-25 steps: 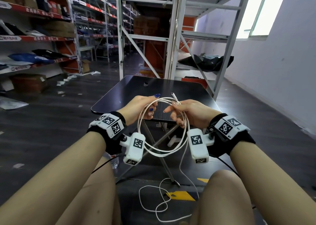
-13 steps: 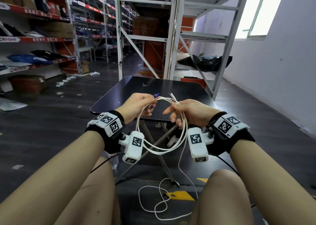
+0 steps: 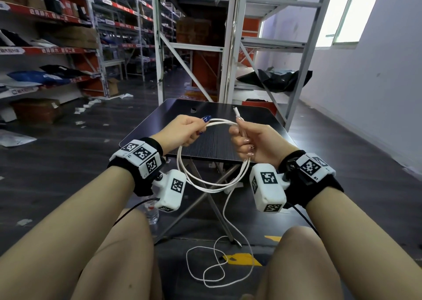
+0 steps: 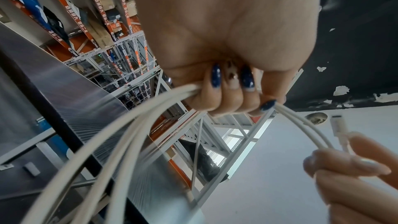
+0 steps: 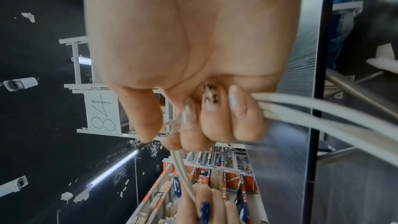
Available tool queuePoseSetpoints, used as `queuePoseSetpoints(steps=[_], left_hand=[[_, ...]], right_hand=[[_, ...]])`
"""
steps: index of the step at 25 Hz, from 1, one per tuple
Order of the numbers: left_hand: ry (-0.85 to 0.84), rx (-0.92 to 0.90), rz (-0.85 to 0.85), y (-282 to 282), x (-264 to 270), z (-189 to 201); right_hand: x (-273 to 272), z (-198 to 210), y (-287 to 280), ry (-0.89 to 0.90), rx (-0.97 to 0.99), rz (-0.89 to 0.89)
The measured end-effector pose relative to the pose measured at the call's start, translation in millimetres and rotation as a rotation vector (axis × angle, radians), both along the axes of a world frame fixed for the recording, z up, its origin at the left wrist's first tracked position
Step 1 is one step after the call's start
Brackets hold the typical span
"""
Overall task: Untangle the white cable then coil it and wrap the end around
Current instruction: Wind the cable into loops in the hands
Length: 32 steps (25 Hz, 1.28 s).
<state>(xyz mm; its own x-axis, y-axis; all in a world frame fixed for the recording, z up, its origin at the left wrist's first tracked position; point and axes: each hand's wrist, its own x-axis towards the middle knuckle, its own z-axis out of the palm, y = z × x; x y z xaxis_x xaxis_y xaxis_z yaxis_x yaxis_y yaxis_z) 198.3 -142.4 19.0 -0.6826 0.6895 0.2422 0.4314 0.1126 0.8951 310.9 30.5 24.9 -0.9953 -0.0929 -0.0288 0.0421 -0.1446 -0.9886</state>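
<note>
The white cable (image 3: 205, 186) hangs in a few loops between my two hands, in front of the black table. My left hand (image 3: 182, 129) grips the loops at the upper left, its fingers curled round the strands (image 4: 187, 91). My right hand (image 3: 247, 141) grips the loops at the right, fingers closed round them (image 5: 280, 106). The white connector end (image 3: 236, 112) sticks up above the right hand's thumb and shows too in the left wrist view (image 4: 339, 127). A loose tail (image 3: 214, 267) drops from the coil and lies in curls on the floor between my knees.
A small black folding table (image 3: 205, 144) stands just beyond my hands. Grey metal shelving (image 3: 228, 37) rises behind it, and stocked racks with red rails (image 3: 45, 48) line the left. A plastic bottle (image 3: 152, 215) stands on the floor by my left knee. Yellow floor marking (image 3: 244, 259) lies under the tail.
Both hands have risen and spread a little apart, opening the coil wider. The connector end now stands more upright above my right hand. More tail has been drawn up from the floor.
</note>
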Motion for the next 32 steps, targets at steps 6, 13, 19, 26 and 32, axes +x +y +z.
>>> queuePoseSetpoints(steps=[6, 13, 19, 26, 32], left_hand=[[0.193, 0.053, 0.347, 8.0, -26.2, -13.9], [0.215, 0.09, 0.101, 27.2, -17.6, -46.0], [-0.509, -0.152, -0.27, 50.0, -4.0, -78.4], [-0.739, 0.349, -0.181, 67.0, 1.1, -78.8], [-0.849, 0.623, -0.045, 56.6, -4.7, -76.9]], right_hand=[[-31.2, -6.3, 10.7, 0.133, -0.314, -0.228], [-64.9, -30.6, 10.6, 0.123, -0.155, -0.319], [-86.8, -59.3, 14.2, 0.167, -0.391, -0.442], [-85.4, -43.1, 14.8, 0.209, -0.731, -0.488], [-71.0, -53.7, 15.7, 0.097, -0.844, -0.59]])
